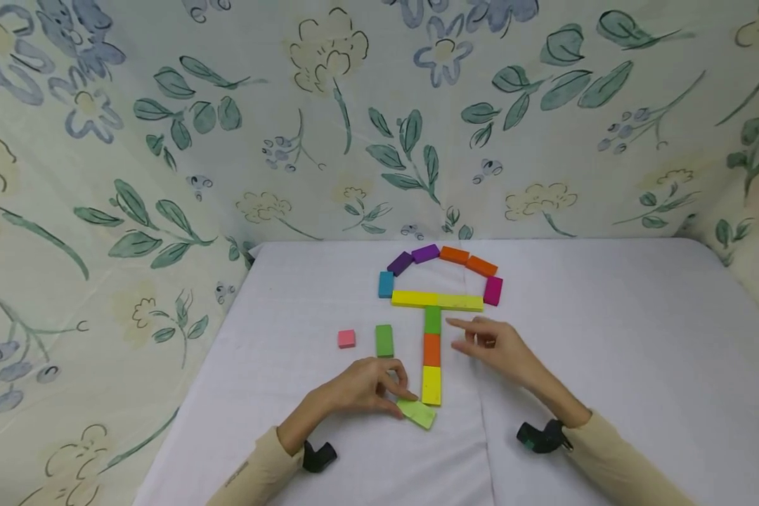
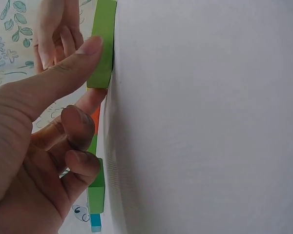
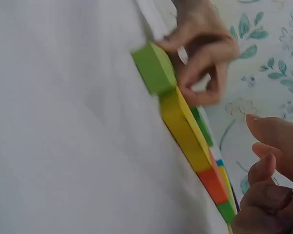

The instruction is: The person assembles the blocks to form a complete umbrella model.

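My left hand (image 1: 365,386) pinches a light green block (image 1: 419,416) between thumb and forefinger. It lies at a slant by the lower end of a column of blocks. From the bottom, the column has a yellow block (image 1: 431,386), an orange block (image 1: 431,350) and a green block (image 1: 433,320). In the right wrist view the held light green block (image 3: 154,69) appears to meet the yellow block's end (image 3: 183,129). Beside the column's upper part, my right hand (image 1: 496,346) holds nothing, its forefinger extended and other fingers loosely bent.
Above the column, two yellow blocks (image 1: 438,301) form a bar, with an arch of blue, purple, orange (image 1: 455,255) and magenta blocks over it. A pink block (image 1: 346,339) and another green block (image 1: 384,341) lie left of the column. White cloth (image 1: 607,337) covers the table.
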The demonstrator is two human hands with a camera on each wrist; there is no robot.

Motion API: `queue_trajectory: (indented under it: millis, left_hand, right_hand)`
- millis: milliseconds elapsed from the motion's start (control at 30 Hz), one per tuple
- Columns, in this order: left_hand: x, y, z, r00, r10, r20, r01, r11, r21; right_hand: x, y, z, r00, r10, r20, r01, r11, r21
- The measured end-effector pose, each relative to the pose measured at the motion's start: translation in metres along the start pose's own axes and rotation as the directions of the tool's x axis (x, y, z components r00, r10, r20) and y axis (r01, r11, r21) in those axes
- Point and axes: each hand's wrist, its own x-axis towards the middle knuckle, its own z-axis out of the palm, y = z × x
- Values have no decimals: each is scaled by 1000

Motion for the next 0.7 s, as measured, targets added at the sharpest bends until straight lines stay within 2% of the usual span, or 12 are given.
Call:
queue_trajectory:
  millis: [133, 233, 367, 467, 600, 700]
  left_hand:
    - [0, -1, 1, 1000, -18, 4, 18, 1000, -13]
    - [-1, -1, 0, 999, -37, 7, 37, 999, -31]
    - [-1, 0, 0, 999, -43, 7, 43, 998, -41]
    - [-1, -1, 0, 1000, -19, 0, 19, 999, -36]
    - [-1, -1, 1, 1000, 17, -12, -17, 1000, -24]
    - [0, -1, 1, 1000, 19, -16, -19, 1000, -21]
  right_hand:
    - [-28, -12, 34, 988, -15, 156, -6, 991, 134]
    - [-44, -14, 53, 977, -9, 213, -30, 983, 181]
    - [-55, -12, 67, 989, 32, 145, -59, 981, 185]
    - [-59, -11, 70, 994, 53, 96, -70, 981, 183]
    - [-61, -12, 72, 996, 38, 81, -52, 982, 182]
    - [-62, -12, 71, 997, 19, 76, -33, 983, 183]
